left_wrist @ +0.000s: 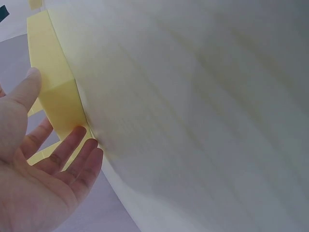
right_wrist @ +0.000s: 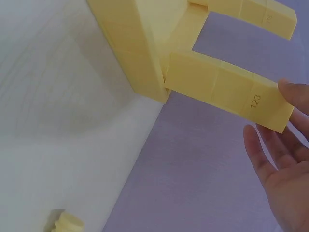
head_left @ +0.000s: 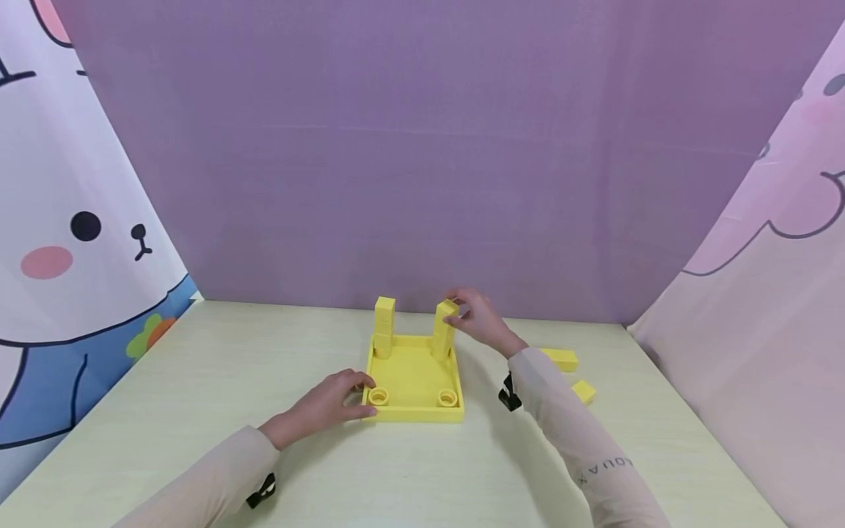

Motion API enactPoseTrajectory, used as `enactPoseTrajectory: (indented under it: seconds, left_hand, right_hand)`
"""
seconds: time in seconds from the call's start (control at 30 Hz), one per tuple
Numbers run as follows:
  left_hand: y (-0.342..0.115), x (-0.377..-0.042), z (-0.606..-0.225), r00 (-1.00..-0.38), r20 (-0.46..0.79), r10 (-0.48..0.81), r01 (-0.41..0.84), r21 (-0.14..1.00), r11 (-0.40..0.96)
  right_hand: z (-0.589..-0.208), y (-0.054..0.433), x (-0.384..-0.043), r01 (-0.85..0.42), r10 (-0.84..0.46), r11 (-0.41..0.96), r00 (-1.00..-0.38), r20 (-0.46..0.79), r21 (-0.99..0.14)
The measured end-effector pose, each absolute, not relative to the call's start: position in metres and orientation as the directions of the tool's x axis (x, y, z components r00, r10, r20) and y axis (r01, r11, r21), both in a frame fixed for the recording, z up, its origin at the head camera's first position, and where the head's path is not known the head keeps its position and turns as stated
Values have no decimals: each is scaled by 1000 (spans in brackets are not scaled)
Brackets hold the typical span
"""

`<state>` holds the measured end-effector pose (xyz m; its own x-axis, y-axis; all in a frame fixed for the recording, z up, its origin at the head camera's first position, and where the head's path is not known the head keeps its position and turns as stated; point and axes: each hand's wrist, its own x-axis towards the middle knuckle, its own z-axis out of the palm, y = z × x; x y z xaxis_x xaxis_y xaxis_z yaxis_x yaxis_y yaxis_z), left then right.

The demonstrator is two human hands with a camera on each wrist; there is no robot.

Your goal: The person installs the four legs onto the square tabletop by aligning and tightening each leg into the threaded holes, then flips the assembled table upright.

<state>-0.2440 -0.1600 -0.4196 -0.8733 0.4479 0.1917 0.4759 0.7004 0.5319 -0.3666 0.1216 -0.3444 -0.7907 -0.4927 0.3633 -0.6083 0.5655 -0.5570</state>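
Observation:
A yellow square tray (head_left: 412,415) with a raised rim lies on the table. My left hand (head_left: 317,407) holds its front left corner, thumb at the front wall and fingers along the left side. At the back right corner stands a square yellow post (head_left: 444,328), marked 123 in the right wrist view. My right hand (head_left: 482,323) pinches the upper end of this post between thumb and fingers. A matching post (head_left: 385,324) rises upright from the back left corner. Round sockets (head_left: 378,397) sit in both front corners.
Right of the tray, partly behind my right sleeve, lie a long yellow block (head_left: 561,359) and a shorter yellow block (head_left: 584,391). A ribbed, screw-like end (right_wrist: 67,223) shows on one loose piece. A purple cloth (head_left: 409,161) hangs behind the table.

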Motion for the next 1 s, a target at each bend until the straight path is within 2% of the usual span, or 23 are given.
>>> enactPoseTrajectory:
  seconds: [0.27, 0.63, 0.9, 1.0]
  left_hand:
    - [-160, -244, -420, -872, 194, 450, 479, 535, 697]
    - [-161, -245, -422, -868, 197, 456, 485, 534, 693]
    - [-161, -246, -422, -866, 194, 460, 486, 542, 686]
    - [-161, -246, -422, -868, 192, 459, 483, 541, 688]
  right_hand:
    - [-349, 120, -365, -615, -465, 576, -788, 403, -538]
    - [-356, 113, -360, -537, -329, 641, -838, 436, -549]
    - [-352, 117, -364, -591, -419, 623, -806, 418, -513]
    - [-348, 119, -366, -596, -454, 591, -803, 387, -543]
